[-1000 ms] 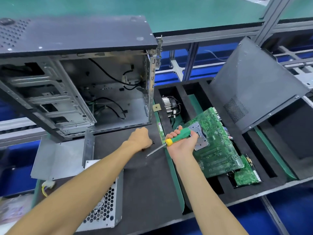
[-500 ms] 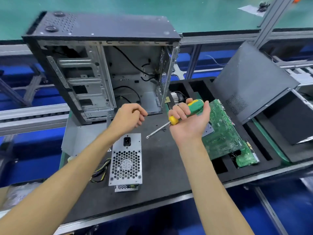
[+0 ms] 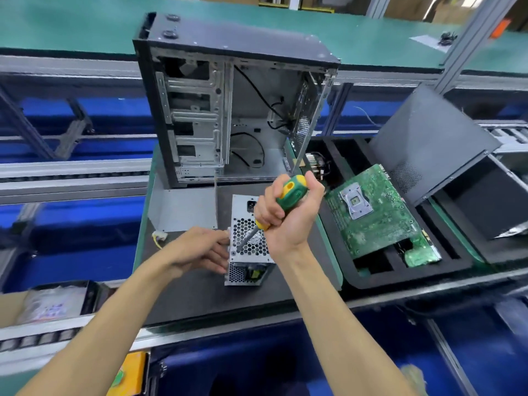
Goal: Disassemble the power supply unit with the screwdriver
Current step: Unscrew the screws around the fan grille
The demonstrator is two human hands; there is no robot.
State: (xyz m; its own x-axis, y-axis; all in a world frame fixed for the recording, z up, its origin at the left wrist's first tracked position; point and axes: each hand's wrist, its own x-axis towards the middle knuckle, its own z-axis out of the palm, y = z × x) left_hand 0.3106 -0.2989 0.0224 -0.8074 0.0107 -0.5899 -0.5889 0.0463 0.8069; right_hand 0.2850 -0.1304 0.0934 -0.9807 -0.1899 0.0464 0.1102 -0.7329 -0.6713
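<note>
At frame centre, the boxy perforated silver power supply unit lies on the table, seemingly intact. Left hand steadies its side; right hand grips the green-and-yellow-handled screwdriver, tip near a lower-left corner screw.

My silver power supply unit lies flat, honeycomb fan grille up, socket end far. My green-and-yellow screwdriver slants down-left, its tip at the grille's near-left corner.
</note>
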